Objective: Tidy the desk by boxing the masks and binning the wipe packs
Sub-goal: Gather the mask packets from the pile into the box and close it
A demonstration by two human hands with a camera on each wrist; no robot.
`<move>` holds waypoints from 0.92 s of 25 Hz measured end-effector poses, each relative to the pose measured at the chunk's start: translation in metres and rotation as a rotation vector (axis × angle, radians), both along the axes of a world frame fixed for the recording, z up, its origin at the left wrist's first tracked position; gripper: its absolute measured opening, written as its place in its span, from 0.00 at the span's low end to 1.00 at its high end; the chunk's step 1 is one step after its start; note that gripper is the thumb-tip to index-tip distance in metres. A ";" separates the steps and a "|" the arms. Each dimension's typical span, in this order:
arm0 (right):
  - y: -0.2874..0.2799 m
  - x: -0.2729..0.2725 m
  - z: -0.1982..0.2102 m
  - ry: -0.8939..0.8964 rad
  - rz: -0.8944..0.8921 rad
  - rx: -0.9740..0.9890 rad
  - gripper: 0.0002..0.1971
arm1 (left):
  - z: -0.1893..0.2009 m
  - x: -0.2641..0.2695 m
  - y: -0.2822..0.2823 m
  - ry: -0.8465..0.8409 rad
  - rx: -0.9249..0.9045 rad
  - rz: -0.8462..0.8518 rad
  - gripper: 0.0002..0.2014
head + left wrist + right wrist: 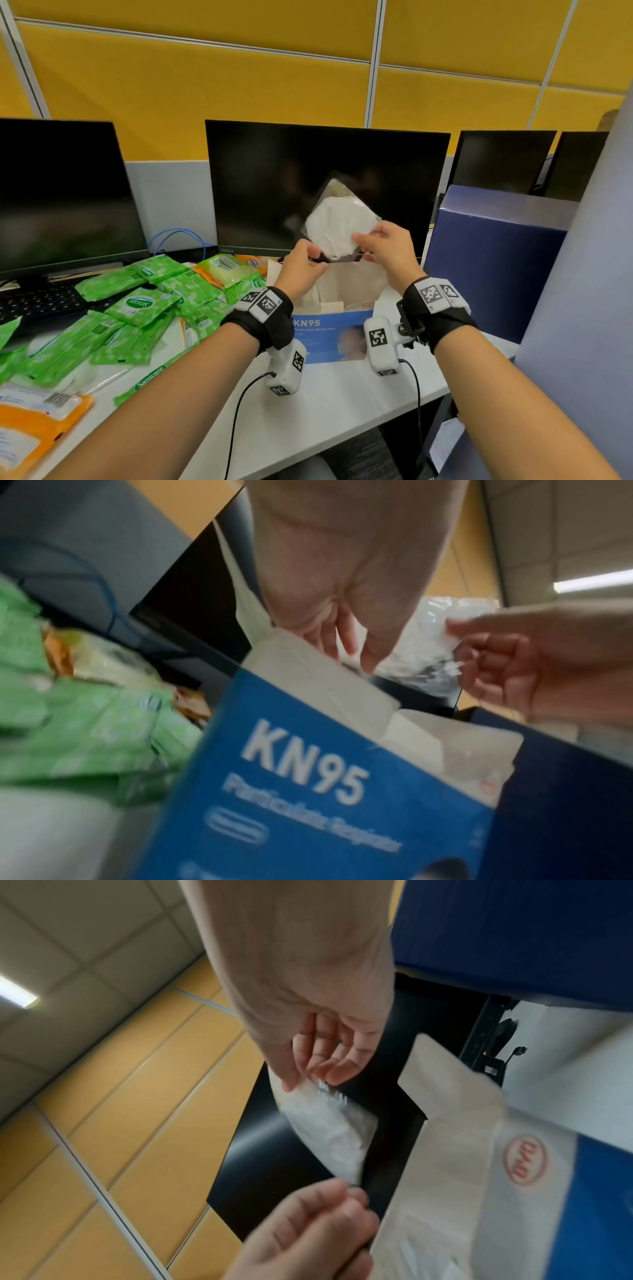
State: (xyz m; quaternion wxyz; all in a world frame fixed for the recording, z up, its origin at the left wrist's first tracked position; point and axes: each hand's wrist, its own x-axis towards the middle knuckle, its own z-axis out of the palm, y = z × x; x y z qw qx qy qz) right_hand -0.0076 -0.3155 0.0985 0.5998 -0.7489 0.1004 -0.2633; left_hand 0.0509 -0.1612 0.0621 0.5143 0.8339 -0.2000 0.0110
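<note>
Left hand (301,262) and right hand (383,245) pinched wrapped mask (339,226) above open KN95 box (329,337), box interior partly hidden, wipe packs (144,301) left of box, blurred in wrist views.

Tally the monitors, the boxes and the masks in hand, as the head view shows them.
Monitors: 4
Boxes: 2, the KN95 box and the navy box
Masks in hand: 1, the mask, pinched by the left hand and the right hand
Total: 7
</note>
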 end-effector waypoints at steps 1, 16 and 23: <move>-0.003 -0.002 0.005 -0.036 -0.021 -0.028 0.04 | -0.001 0.000 0.001 -0.044 0.138 -0.047 0.14; 0.043 -0.010 -0.001 0.559 -0.089 -1.371 0.16 | -0.030 0.020 0.023 0.142 0.774 -0.003 0.29; 0.036 0.031 -0.049 0.995 0.187 -1.175 0.26 | -0.038 0.020 0.024 0.272 0.380 0.061 0.36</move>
